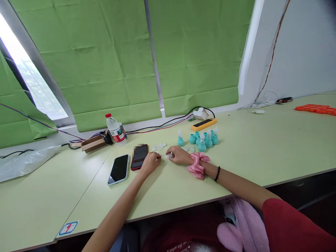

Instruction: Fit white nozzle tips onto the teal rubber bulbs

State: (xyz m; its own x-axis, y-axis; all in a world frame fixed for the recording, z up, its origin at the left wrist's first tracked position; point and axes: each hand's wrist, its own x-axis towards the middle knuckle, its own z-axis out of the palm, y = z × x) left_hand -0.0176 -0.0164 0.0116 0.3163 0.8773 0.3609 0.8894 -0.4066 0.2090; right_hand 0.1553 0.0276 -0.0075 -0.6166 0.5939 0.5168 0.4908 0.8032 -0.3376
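teal bulbs [202,146], roughly nine, two hands [151,162] [179,155], one bottle [117,131]

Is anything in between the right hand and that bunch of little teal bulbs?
Yes: a few small translucent pieces lie between the right hand and the bunch of teal bulbs. They look low, so they would probably hardly hinder a reach.

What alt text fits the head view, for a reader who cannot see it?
A person's left hand and right hand are close together among small translucent pieces on a pale table. Teal bulbs stand beyond the right hand, two phones lie beside the left, and green blinds hang behind.
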